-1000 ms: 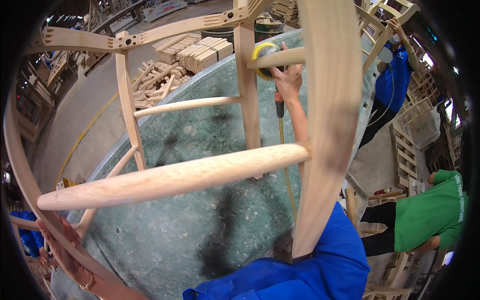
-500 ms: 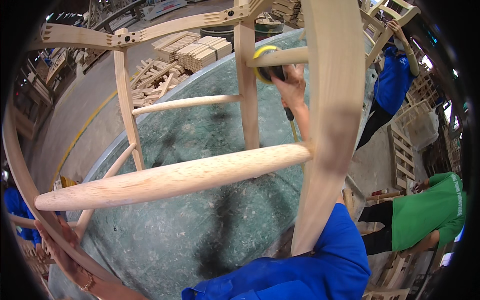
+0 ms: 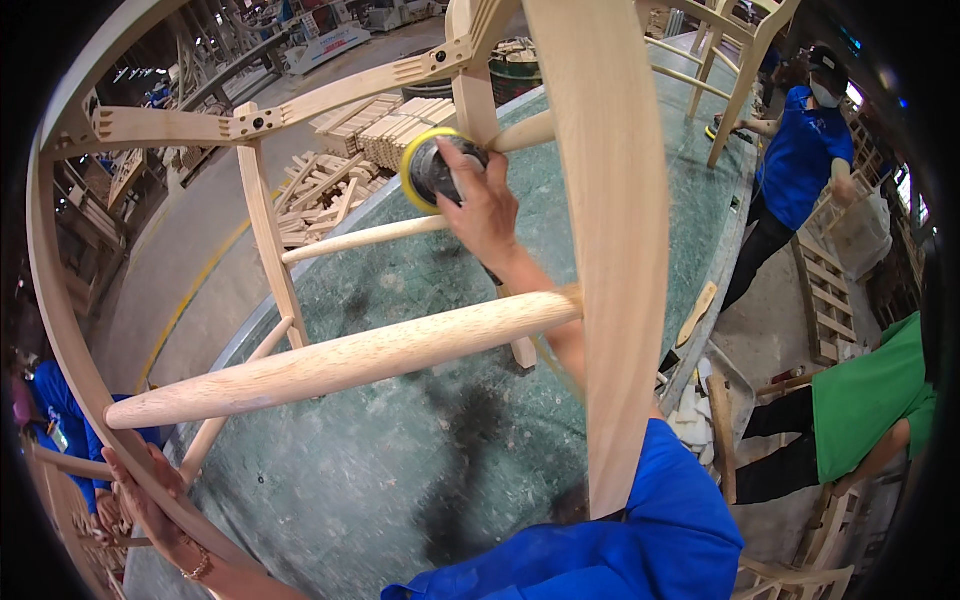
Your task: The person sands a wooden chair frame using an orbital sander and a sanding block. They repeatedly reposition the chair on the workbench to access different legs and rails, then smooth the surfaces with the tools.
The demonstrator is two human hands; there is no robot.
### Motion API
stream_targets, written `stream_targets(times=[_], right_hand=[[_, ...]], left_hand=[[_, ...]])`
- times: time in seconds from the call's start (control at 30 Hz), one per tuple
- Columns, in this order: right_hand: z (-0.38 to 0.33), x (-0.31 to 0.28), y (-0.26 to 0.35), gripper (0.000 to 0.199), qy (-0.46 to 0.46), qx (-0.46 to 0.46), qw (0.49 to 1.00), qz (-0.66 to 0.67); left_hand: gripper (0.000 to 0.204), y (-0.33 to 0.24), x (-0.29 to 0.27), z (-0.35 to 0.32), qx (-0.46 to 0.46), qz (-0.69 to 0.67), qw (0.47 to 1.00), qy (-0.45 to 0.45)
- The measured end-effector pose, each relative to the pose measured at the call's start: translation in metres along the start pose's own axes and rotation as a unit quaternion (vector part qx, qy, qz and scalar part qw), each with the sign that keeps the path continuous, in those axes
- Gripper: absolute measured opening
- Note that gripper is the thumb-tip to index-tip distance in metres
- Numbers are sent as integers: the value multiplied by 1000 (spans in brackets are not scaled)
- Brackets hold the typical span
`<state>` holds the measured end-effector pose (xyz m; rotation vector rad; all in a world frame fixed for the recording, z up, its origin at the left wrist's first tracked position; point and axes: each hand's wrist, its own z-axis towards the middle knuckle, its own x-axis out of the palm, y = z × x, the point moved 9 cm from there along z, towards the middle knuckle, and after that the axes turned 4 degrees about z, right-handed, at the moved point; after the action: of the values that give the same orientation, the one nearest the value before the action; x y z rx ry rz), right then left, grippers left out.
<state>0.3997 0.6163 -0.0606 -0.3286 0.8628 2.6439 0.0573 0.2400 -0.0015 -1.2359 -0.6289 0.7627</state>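
Observation:
A bare wooden chair frame (image 3: 615, 250) stands tilted over a green tabletop (image 3: 390, 450). Its thick rounded crosspiece (image 3: 330, 355) spans between two curved side pieces in front of me. My right hand (image 3: 485, 205) reaches past the right side piece and is closed round a round power sander (image 3: 432, 175) with a yellow-edged pad. The sander is at the frame's far upright, next to a short side rail (image 3: 525, 132); the pad's contact is hidden. At the lower left, my left hand (image 3: 150, 500) is wrapped round the curved left side piece, below the crosspiece's end.
Stacked wooden strips (image 3: 405, 130) and a loose pile (image 3: 325, 195) lie beyond the table. A person in blue (image 3: 805, 160) works on another chair at the far right, near one in green (image 3: 870, 400). Another blue-clad worker (image 3: 65, 400) is at left.
My right hand has brought the sander left and slightly down, from the side rail to the far upright. The chair's right side piece appears further left. My left hand keeps its hold.

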Motion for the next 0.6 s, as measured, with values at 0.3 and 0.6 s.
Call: stream_targets(times=[0.3, 0.6], right_hand=[[42, 3, 6, 75, -75, -43, 995, -44], [5, 5, 13, 73, -12, -35, 999, -38]], left_hand=[[46, 10, -18, -6, -36, -25, 997, -59], [45, 5, -14, -3, -5, -52, 998, -47]])
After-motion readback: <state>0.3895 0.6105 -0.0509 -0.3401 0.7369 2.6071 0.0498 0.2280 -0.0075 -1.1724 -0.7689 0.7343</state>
